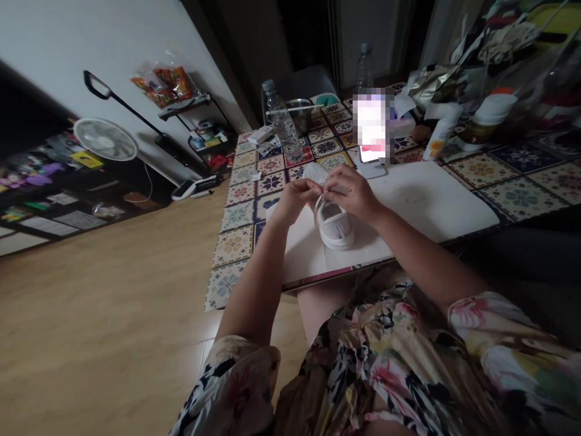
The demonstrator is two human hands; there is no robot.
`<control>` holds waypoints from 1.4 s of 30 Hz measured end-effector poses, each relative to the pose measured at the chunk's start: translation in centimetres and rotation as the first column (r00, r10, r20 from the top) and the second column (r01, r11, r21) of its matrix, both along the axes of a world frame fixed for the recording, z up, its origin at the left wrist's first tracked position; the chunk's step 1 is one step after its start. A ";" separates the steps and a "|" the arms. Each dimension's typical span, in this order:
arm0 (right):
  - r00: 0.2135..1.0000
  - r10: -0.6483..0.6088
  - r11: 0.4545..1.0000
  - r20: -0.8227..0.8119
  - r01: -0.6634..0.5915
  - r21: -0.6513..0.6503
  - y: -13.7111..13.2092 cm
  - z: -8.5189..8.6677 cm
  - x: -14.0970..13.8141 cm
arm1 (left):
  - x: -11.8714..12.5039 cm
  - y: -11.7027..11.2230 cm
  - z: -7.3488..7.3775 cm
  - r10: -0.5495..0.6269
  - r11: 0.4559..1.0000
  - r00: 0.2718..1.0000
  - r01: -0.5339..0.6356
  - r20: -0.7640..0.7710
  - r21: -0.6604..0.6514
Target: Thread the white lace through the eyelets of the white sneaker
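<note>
A small white shoe (334,225) stands on a white board (436,203) that lies on the patterned table (521,194). Both my hands are over the shoe's opening. My left hand (297,197) has its fingers pinched at the shoe's upper edge, apparently on a lace or strap. My right hand (351,191) is curled over the same spot, fingers closed on the shoe's top. A second white piece (315,172) shows just behind my hands.
A phone (373,136) leans upright behind the board. Two plastic bottles (285,124), a metal bowl (299,112), tubes and jars (488,115) crowd the table's far side. On the wooden floor to the left stand a fan (105,139) and shelves (200,130).
</note>
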State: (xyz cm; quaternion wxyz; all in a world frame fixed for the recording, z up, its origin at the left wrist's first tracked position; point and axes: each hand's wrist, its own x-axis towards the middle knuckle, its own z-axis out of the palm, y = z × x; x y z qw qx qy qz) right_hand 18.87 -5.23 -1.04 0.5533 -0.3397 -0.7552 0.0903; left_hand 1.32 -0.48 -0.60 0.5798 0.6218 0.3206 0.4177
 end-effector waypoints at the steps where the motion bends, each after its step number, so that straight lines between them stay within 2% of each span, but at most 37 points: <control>1: 1.000 0.021 1.000 -0.022 -0.022 -0.022 0.1 0.1 0.2 | 0.0 0.0 0.0 0.001 1.000 1.000 -0.001 -0.016 0.004; 4: 0.985 0.135 0.981 -0.103 -0.147 -0.127 0.1 0.6 1.0 | 0.0 0.3 -0.1 0.020 0.999 0.998 -0.017 -0.059 0.038; 6: 0.964 0.225 0.946 -0.139 -0.251 -0.206 0.0 1.0 1.4 | -0.1 0.6 -0.3 0.057 0.995 0.993 -0.049 -0.102 0.083; 10: 0.916 0.377 0.867 -0.140 -0.402 -0.294 -0.3 1.3 1.6 | -0.3 1.1 -0.4 0.222 0.957 0.956 -0.175 -0.191 0.232; 14: 0.887 0.442 0.824 -0.138 -0.462 -0.328 -0.3 1.2 1.3 | -0.3 1.3 -0.4 0.332 0.898 0.902 -0.213 -0.276 0.385; 19: 0.877 0.456 0.788 -0.148 -0.476 -0.391 -0.3 1.4 1.4 | -0.4 1.2 -0.4 0.336 0.887 0.888 -0.186 -0.313 0.424; 22: 0.891 0.398 0.783 -0.220 -0.455 -0.423 -0.3 1.4 1.3 | -0.7 1.2 -0.3 0.269 0.915 0.925 -0.159 -0.268 0.370; 24: 0.891 0.324 0.785 -0.318 -0.440 -0.435 -0.1 1.1 1.2 | -0.8 1.2 -0.2 0.235 0.928 0.955 -0.165 -0.180 0.335; 26: 0.891 0.258 0.807 -0.373 -0.411 -0.424 0.1 0.8 1.1 | -0.9 1.1 -0.1 0.224 0.930 0.971 -0.186 -0.085 0.316; 28: 0.915 0.227 0.839 -0.333 -0.357 -0.411 0.2 0.5 0.9 | -1.1 0.9 0.2 0.216 0.930 0.975 -0.189 -0.052 0.314; 32: 0.965 0.225 0.882 -0.135 -0.261 -0.393 0.0 0.1 0.3 | -1.5 0.6 1.0 0.168 0.931 0.976 -0.112 -0.136 0.349; 34: 0.968 0.233 0.898 -0.096 -0.252 -0.361 -0.1 0.0 -0.1 | -1.6 0.6 1.2 0.169 0.928 0.971 -0.100 -0.168 0.358; 39: 0.973 0.184 0.928 -0.139 -0.218 -0.302 -0.3 0.1 -0.5 | -1.7 1.0 1.0 0.252 0.933 0.948 -0.184 -0.195 0.309; 42: 0.969 0.184 0.931 -0.165 -0.226 -0.288 -0.4 0.2 -0.5 | -1.6 1.0 0.8 0.209 0.943 0.950 -0.133 -0.231 0.305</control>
